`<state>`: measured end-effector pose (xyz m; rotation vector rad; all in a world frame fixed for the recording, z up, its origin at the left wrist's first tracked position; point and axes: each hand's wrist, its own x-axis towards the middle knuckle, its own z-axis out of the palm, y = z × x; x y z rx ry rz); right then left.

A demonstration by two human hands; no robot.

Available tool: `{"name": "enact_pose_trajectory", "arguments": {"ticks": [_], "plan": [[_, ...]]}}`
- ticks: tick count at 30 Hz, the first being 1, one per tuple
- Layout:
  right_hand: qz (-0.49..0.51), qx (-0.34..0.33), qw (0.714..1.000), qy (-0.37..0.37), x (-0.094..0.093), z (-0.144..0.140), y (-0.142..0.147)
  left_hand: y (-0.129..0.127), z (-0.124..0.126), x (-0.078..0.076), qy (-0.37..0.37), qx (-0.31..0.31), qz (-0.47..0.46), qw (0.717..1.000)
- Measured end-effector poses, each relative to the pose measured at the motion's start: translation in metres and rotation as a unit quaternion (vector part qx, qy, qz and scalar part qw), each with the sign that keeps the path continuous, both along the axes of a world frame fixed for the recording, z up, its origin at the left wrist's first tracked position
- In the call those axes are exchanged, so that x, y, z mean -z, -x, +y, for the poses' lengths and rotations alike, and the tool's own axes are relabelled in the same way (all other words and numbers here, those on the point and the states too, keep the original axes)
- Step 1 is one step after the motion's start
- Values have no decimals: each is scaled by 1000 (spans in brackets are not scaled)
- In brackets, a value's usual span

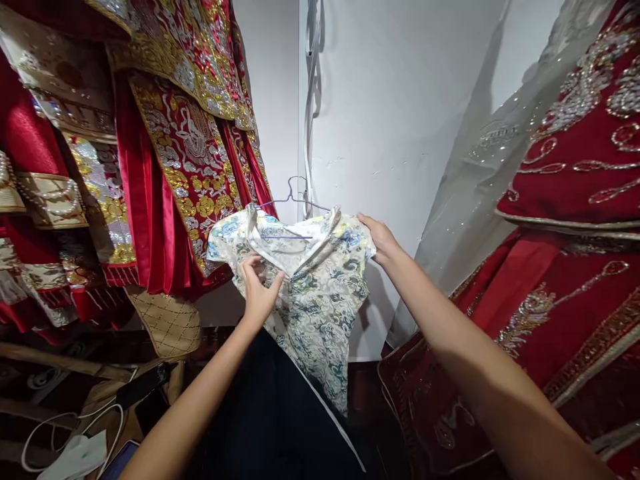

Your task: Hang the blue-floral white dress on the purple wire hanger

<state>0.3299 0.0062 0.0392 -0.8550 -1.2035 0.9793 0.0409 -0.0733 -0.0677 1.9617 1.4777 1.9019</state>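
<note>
A short-sleeved floral lace blouse (320, 313) in white, blue and yellow hangs on a thin purple hanger (291, 193), whose bar shows through the open V-neck. My right hand (379, 239) grips the blouse at the sleeve on the right, with some fingertips hidden behind the cloth. At the neckline on the other side, my left hand (260, 288) holds the front of the blouse, thumb beside the point of the V and fingers bent on the fabric. A pale edge or strip trails down from the blouse over dark clothing (270, 407).
Red and gold embroidered garments (195, 143) hang at the left. A red beaded dress (565, 193) and sheer white veil fabric (480, 153) are at the right. Cables (313, 73) run down the white wall (380, 87). A white cord (120, 427) lies at lower left on a wooden stool.
</note>
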Motion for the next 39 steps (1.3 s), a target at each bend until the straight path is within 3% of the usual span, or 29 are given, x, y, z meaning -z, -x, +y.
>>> {"name": "enact_pose_trajectory", "arguments": {"ticks": [4,8,12,16,19,21,22,25,27,29,31,35,39], "plan": [[34,-23,999,32,3,7,-13,-24,34,15,56,62,-109,990],[86,-42,994,47,12,3,-18,-42,55,13,68,105,-155,980],[112,-55,989,79,36,-11,-25,-50,59,13,76,106,-163,978],[101,-38,991,75,67,-20,-41,-49,51,27,104,98,-197,970],[144,85,985,44,110,-36,-46,-49,31,49,111,118,-207,965],[185,190,963,56,156,-62,-38,-51,10,64,115,133,-220,960],[199,211,953,87,182,-78,-30,-52,0,71,116,140,-236,955],[180,166,954,175,248,-123,3,-52,-30,76,130,165,-286,935],[150,99,959,219,268,-138,24,-50,-43,68,147,191,-284,928],[124,35,963,236,263,-137,42,-48,-53,56,148,206,-276,927],[103,-25,967,232,240,-128,57,-48,-62,46,136,207,-296,923],[2,-142,977,161,191,-121,89,-55,-76,36,146,270,-388,869],[-42,-130,988,72,174,-140,112,-59,-84,33,165,307,-433,831]]}}
